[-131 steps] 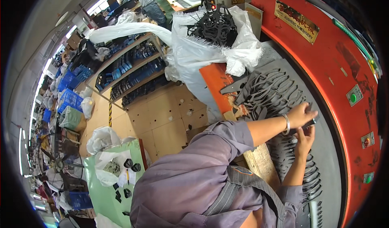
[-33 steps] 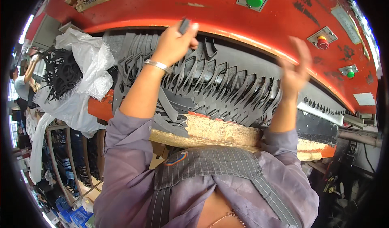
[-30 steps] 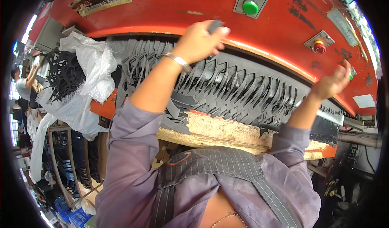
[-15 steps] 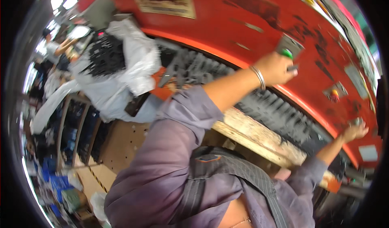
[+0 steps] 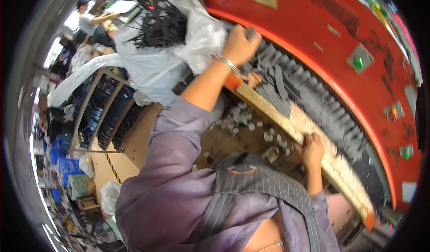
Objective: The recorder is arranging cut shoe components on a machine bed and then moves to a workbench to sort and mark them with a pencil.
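Note:
My left hand [image 5: 242,45], with metal bangles at the wrist, is closed on a small dark piece [image 5: 252,33] whose kind I cannot make out. It is beside the white plastic bag and over the left end of the machine's bed. My right hand [image 5: 312,151] is at the front edge of a worn wooden board [image 5: 329,149], its fingers bent onto the wood and its thumb at the edge. Flat dark grey cut pieces [image 5: 278,93] lie across the board's left part and the ridged grey bed [image 5: 322,102] behind it.
Across the back runs a red machine panel [image 5: 295,26] with a green button [image 5: 358,63] and a red-and-yellow knob [image 5: 392,113]. Dark strips [image 5: 163,27] fill the white plastic bag [image 5: 201,32] at left. Pale scraps [image 5: 237,117] lie below the board. Another person [image 5: 89,21] works far left.
My left hand has left the green button and moved left toward the bag. My right hand has come down from the panel's right end to the wooden board. The view has shifted.

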Available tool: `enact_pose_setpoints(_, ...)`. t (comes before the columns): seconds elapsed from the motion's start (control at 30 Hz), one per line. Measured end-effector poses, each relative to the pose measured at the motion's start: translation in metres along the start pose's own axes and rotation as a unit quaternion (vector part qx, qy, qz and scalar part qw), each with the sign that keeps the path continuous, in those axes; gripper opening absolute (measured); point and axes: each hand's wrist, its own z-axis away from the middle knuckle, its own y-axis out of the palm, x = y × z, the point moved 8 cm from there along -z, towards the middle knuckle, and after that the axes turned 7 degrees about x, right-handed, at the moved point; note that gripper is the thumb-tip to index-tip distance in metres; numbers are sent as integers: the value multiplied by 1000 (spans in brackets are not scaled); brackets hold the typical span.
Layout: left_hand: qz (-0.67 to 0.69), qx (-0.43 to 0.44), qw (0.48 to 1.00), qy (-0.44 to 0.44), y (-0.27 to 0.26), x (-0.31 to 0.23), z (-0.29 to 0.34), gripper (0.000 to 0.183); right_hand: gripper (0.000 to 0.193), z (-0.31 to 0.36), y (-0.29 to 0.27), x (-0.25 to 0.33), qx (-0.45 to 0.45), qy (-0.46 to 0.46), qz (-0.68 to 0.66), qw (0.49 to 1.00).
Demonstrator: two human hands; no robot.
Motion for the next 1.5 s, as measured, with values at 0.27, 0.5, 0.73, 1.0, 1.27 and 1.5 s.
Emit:
enact_pose_setpoints(0.27,370,218,887,-169,118,22,20,31,43,-2,7,-14,-10,36,20,999)
enact_pose_setpoints(0.5,202,286,899,-263,204,69,38,80,42,-12,5,-16,40,4,-11,999)
enact_pose_setpoints(0.73,-171,165,967,92,157,10,2,74,42,-40,-8,-29,276,-49,-172,945)
enact_pose_setpoints(1.0,-1,313,942,122,307,-23,-24,34,63,-271,-34,-102,-29,139,-83,986)
enact_pose_setpoints(1.27,-163,279,927,192,320,-6,10,37,63,-280,6,-158,55,102,-650,751)
enact_pose_setpoints(1.5,-127,326,932,95,308,-17,-42,36,55,-213,-18,-184,-94,35,-775,623)
